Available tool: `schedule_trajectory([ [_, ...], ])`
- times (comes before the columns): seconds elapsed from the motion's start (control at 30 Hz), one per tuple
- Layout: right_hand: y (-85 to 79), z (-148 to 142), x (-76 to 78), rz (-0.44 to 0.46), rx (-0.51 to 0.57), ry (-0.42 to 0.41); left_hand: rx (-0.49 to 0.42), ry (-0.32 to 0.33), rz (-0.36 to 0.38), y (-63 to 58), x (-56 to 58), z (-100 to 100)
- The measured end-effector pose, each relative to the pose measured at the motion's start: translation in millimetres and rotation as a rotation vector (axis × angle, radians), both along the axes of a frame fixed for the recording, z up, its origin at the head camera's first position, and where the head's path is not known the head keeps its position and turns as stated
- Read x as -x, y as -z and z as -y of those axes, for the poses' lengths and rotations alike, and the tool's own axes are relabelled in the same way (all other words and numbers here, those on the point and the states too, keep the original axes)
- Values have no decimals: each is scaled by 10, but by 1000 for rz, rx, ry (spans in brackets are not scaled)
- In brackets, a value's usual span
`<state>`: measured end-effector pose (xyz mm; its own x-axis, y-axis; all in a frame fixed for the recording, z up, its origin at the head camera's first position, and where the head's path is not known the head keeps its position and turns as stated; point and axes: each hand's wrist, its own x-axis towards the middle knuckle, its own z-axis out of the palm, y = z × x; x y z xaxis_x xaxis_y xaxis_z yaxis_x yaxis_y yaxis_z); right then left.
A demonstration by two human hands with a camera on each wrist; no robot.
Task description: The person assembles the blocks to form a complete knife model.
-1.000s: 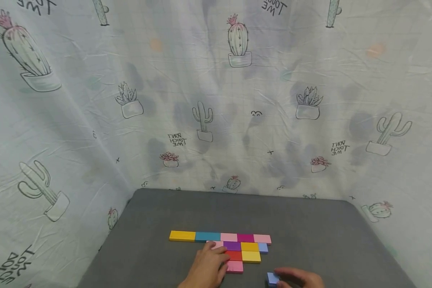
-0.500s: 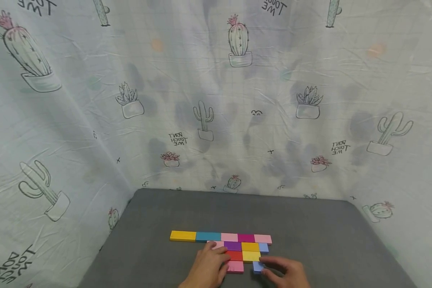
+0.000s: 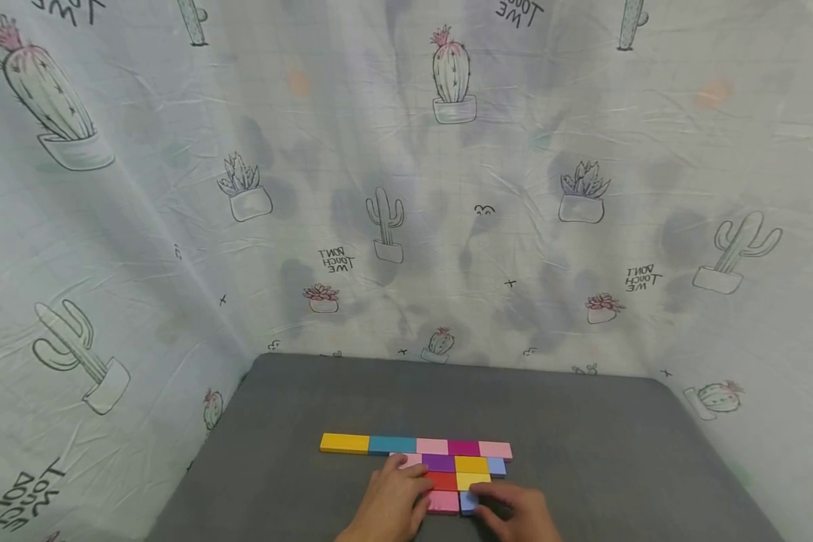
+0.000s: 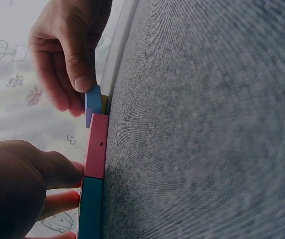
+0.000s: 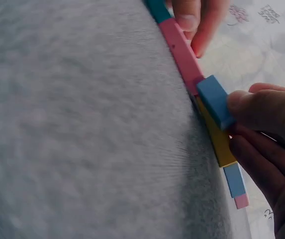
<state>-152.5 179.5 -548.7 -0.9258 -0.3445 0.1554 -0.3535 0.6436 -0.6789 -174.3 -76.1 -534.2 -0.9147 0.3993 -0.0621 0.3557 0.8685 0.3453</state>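
My right hand [image 3: 518,513] pinches a small blue block [image 3: 468,503] between thumb and fingers. That block is at the right end of a pink block [image 3: 443,502] in the front row; in the right wrist view it looks slightly raised and tilted. My left hand [image 3: 389,503] rests over the left part of the rows, its fingers spread on the blocks. In the left wrist view its thumb touches the pink block near a teal block [image 4: 91,209], which the hand hides from the head view. Behind lie a red block [image 3: 442,481] and a yellow block [image 3: 473,481].
Farther back are a purple block [image 3: 438,463], an orange-yellow block [image 3: 470,464] and a light blue block [image 3: 497,467]. The longest row, with a yellow block [image 3: 345,443] at its left end, lies behind them. A grey table [image 3: 583,429] meets a cactus-print curtain [image 3: 406,150].
My right hand has carried the small blue block leftward and slightly back, from the table's front edge to the pink block's end. The left hand has stayed in place.
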Motion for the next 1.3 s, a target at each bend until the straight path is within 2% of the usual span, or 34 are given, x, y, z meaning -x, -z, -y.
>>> schedule_trajectory([
  [0.27,-23,69,9,-45,-102,-34,4,0,-11,-7,-8,6],
  [0.5,9,90,-1,-98,-111,-48,5,-6,-10,-5,-17,-2],
  [0.97,-4,142,-20,-145,-153,0,-1,-7,-30,-13,-29,-8],
  [1.3,5,165,-13,-115,-134,28,13,3,-5,-11,-20,-5],
])
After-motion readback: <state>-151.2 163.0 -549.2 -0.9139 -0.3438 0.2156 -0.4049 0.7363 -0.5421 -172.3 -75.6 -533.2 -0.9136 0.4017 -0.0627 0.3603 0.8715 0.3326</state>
